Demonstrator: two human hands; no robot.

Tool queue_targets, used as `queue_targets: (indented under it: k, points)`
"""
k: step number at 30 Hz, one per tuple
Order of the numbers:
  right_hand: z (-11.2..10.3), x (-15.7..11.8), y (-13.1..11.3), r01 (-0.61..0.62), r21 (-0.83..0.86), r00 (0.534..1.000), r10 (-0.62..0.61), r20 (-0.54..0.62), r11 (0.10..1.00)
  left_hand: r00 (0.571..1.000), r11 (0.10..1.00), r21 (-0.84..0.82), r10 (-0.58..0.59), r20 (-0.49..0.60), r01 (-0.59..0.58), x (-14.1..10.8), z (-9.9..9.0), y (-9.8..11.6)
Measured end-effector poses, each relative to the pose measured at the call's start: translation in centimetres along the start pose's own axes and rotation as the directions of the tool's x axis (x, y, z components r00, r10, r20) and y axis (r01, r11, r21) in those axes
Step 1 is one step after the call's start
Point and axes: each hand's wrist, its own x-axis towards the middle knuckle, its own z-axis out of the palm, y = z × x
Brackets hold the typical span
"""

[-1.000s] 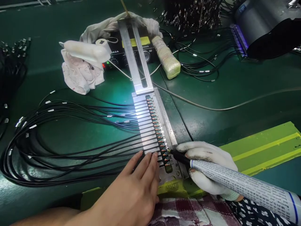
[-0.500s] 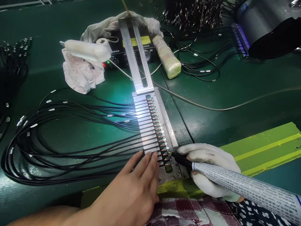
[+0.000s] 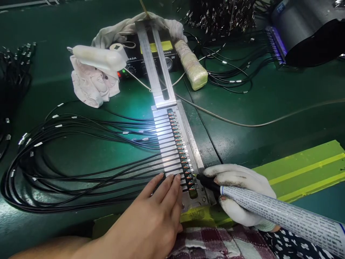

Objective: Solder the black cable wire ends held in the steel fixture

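Note:
My bare left hand [image 3: 159,216] lies with fingers stretched out, their tips at the near end of a metal fixture [image 3: 168,154], over several black cables [image 3: 102,174]. The cables end in a row of small metal connectors [image 3: 185,162] with fine orange wires, set side by side in the fixture. My right hand [image 3: 242,190], in a stained white glove, is closed around a thick white tube [image 3: 269,208] covered in dense printing. The tube's black tapered tip [image 3: 206,182] points at the connectors near the bottom of the row. Whether it touches one, I cannot tell.
Behind the fixture stands a black control box [image 3: 132,66], with a white capsule-shaped object [image 3: 97,57], a cloth [image 3: 94,86] and a wrapped handle [image 3: 191,66] around it. Cable bundles [image 3: 223,16] lie at the back. Yellow-green tape [image 3: 304,172] crosses the right side.

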Motion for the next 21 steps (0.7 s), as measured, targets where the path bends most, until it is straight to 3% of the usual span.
queue_targets:
  k: [21]
  points:
    - [-0.02,-0.44,0.38,-0.019,0.016,0.999,0.018,0.026,1.0,1.0,1.0,-0.008,-0.01,-0.028,0.01,-0.17,0.19,0.08]
